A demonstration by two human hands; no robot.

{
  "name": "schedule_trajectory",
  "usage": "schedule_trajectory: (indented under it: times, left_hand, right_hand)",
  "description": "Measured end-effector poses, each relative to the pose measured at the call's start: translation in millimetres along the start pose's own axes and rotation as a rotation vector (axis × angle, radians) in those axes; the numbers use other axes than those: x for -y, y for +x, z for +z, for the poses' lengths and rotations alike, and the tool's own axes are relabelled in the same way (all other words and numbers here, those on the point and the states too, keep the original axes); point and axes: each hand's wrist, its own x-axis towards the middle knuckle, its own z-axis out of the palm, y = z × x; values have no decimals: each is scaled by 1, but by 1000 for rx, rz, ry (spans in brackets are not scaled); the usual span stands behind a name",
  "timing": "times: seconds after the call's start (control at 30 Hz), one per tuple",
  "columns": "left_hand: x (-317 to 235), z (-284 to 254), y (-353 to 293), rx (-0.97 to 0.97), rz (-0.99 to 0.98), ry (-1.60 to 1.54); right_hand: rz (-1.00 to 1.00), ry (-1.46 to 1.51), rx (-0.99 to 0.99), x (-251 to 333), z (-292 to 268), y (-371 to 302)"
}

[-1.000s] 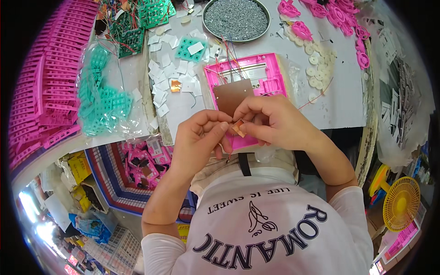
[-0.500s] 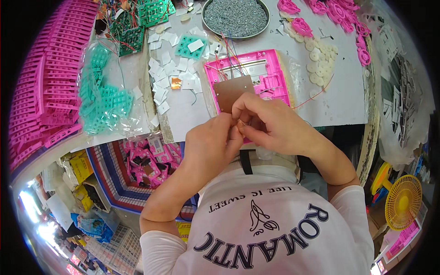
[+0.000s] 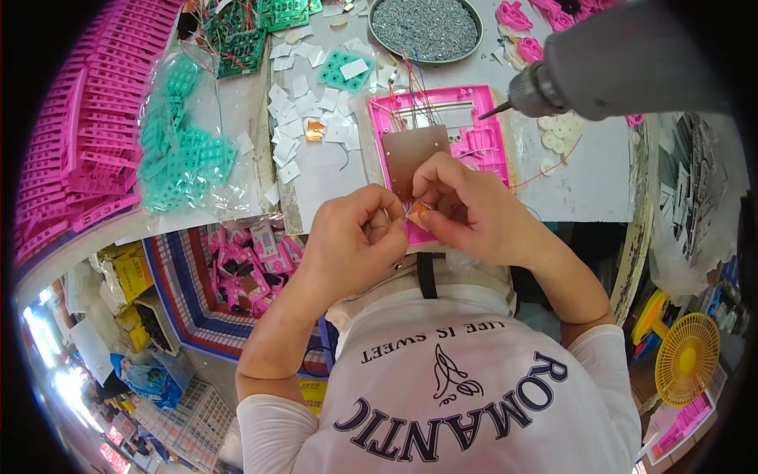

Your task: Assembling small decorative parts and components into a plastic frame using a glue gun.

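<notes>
My right hand [image 3: 478, 212] pinches a small orange, copper-coloured square [image 3: 418, 214] between thumb and fingers. Close beside it, my left hand [image 3: 345, 243] has its fingers curled in a pinch; what they hold is hidden, though a thin wire end shows below them. Just beyond both hands lies an open pink plastic housing [image 3: 496, 160] on the table. A brown circuit board [image 3: 411, 160] rests over its left part, and several thin coloured wires run from it to the far side.
A grey electric screwdriver [image 3: 600, 71] hangs over the right side, its bit above the housing. Beyond are a round tray of screws [image 3: 427, 58], white paper pieces [image 3: 296, 107] and teal rubber keypads [image 3: 185, 158]. Stacked pink parts [image 3: 91, 126] rise at left; a bag [image 3: 213, 340] of pink pieces stands below.
The electric screwdriver has come into view from the right. My hands have drawn slightly apart, and the copper-coloured square now shows in my right fingers. The view has shifted a little.
</notes>
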Motion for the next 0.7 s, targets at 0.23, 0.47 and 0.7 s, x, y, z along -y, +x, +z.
schedule_trajectory:
  times: [0.23,0.47,0.7]
  left_hand:
    - [6,4,2,0,54,-4]
    - [5,8,3,33,-71,-321]
    - [6,30,-4,-87,22,-404]
  right_hand:
    - [44,25,18,4,-2,0]
    - [-174,-288,-137,4,0,-4]
    - [-195,-134,-254,4,7,-24]
